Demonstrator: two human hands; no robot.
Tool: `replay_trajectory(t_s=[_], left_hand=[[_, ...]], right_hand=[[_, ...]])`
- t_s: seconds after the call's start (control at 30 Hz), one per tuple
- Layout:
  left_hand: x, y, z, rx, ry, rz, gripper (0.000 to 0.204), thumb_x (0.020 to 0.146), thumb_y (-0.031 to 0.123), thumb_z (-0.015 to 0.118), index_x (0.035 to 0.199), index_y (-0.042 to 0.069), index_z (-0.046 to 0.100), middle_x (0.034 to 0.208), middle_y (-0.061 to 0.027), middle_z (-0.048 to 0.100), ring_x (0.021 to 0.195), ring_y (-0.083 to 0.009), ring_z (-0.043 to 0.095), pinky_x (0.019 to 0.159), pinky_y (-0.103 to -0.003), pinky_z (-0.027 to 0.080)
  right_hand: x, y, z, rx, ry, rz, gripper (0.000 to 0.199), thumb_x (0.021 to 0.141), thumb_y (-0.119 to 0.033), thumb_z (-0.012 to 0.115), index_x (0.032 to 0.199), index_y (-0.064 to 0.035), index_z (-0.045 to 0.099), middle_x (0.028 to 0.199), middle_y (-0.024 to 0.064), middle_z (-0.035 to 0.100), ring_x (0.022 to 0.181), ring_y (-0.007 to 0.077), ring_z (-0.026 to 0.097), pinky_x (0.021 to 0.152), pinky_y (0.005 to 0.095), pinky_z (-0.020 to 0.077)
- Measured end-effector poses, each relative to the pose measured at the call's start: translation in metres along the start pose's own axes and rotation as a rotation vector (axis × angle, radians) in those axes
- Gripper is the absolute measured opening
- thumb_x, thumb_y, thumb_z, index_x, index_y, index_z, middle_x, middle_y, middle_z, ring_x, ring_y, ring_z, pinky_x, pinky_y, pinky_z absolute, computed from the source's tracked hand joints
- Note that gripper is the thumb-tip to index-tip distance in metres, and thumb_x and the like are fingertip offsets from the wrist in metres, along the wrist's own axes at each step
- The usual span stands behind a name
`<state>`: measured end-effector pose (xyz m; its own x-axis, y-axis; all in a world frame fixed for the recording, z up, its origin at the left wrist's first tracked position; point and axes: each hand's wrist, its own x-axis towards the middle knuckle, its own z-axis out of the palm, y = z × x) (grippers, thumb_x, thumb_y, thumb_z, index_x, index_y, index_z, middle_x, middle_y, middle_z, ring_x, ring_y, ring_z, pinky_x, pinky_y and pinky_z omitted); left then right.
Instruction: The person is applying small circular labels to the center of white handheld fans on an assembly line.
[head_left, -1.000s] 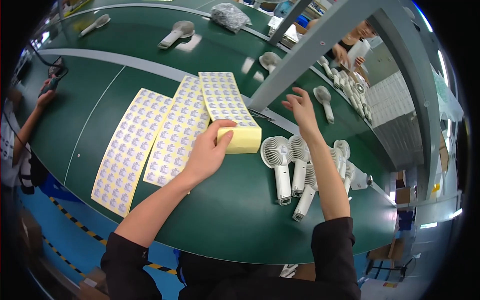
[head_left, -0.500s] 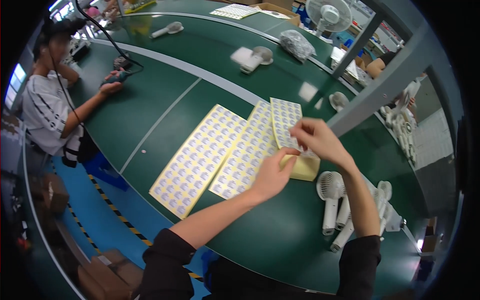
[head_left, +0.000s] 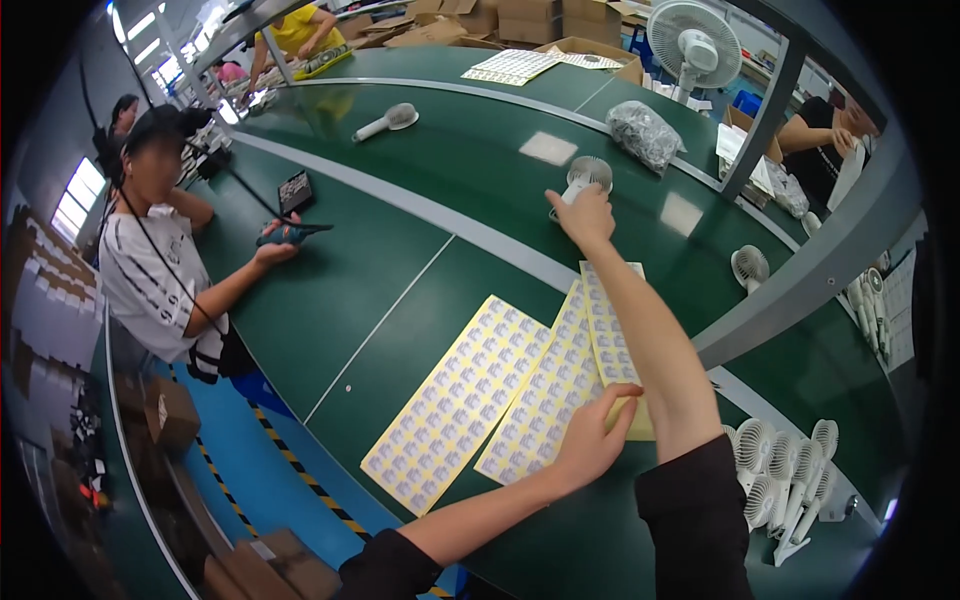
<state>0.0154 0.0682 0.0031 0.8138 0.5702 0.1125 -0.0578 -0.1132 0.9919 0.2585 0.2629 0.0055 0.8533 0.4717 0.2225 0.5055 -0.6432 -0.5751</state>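
My right hand (head_left: 588,218) is stretched far forward with its fingers closed round the handle of a white handheld fan (head_left: 592,170) lying on the green table. My left hand (head_left: 598,438) stays near me, thumb and forefinger bent together in a pinch; whatever may be between them is too small to make out. Beneath and beside it lie yellow label sheets with rows of small grey labels: a left sheet (head_left: 460,400), a middle sheet (head_left: 540,425) and a right sheet (head_left: 612,320), partly covered by my right forearm. A yellow block (head_left: 640,425) shows under the right one.
Several handheld fans (head_left: 785,465) lie bunched at the right, behind a grey metal post (head_left: 800,290). Another fan (head_left: 748,266) rests past the post. A clear plastic bag (head_left: 645,136) sits farther back. At left, a co-worker holds a power screwdriver (head_left: 282,233).
My right hand has left the label sheets and moved forward onto the handheld fan. My left hand remains by the sheets. The view has shifted, so the table sits lower in it.
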Motion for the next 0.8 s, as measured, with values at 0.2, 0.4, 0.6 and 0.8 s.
replay_trajectory(t_s=[0.2, 0.4, 0.6, 0.8], left_hand=[[0.003, 0.01, 0.005, -0.006, -0.049, -0.052, 0.022, 0.1, 0.015, 0.054, 0.117, 0.002, 0.061, 0.108, -0.0197, 0.07, 0.102, -0.0374, 0.067, 0.086, -0.038, 0.051], [0.001, -0.003, 0.002, 0.043, 0.007, 0.058, 0.022, 0.1, 0.014, 0.055, 0.117, 0.003, 0.064, 0.104, -0.0128, 0.071, 0.09, -0.019, 0.067, 0.08, -0.029, 0.05], [-0.006, 0.0, -0.003, 0.035, 0.003, 0.044, 0.021, 0.1, 0.014, 0.056, 0.116, 0.004, 0.066, 0.102, -0.0068, 0.071, 0.085, -0.0109, 0.061, 0.075, -0.025, 0.047], [-0.007, 0.003, 0.005, 0.085, -0.043, 0.066, 0.021, 0.099, 0.014, 0.056, 0.114, 0.001, 0.065, 0.103, -0.0171, 0.071, 0.098, -0.0272, 0.069, 0.087, -0.033, 0.049]], right_hand=[[0.032, 0.03, 0.008, 0.041, 0.089, 0.177, 0.07, 0.074, -0.029, 0.076, 0.125, 0.0038, 0.04, 0.118, 0.0256, 0.059, 0.106, 0.0405, 0.062, 0.088, 0.0459, 0.0544], [-0.032, 0.028, -0.076, 0.883, -0.317, 0.247, 0.04, 0.089, -0.009, 0.067, 0.12, -0.0038, 0.043, 0.096, 0.0097, 0.06, 0.067, 0.0122, 0.062, 0.056, 0.027, 0.0499], [-0.137, 0.033, -0.172, 1.001, -0.509, 0.092, 0.04, 0.094, -0.024, 0.069, 0.117, -0.003, 0.045, 0.094, 0.0093, 0.06, 0.064, 0.011, 0.06, 0.053, 0.0267, 0.047], [-0.234, 0.081, -0.231, 1.273, -0.47, 0.105, 0.031, 0.1, -0.022, 0.061, 0.119, -0.0027, 0.045, 0.094, 0.0076, 0.06, 0.064, 0.0129, 0.061, 0.054, 0.0285, 0.0496]])
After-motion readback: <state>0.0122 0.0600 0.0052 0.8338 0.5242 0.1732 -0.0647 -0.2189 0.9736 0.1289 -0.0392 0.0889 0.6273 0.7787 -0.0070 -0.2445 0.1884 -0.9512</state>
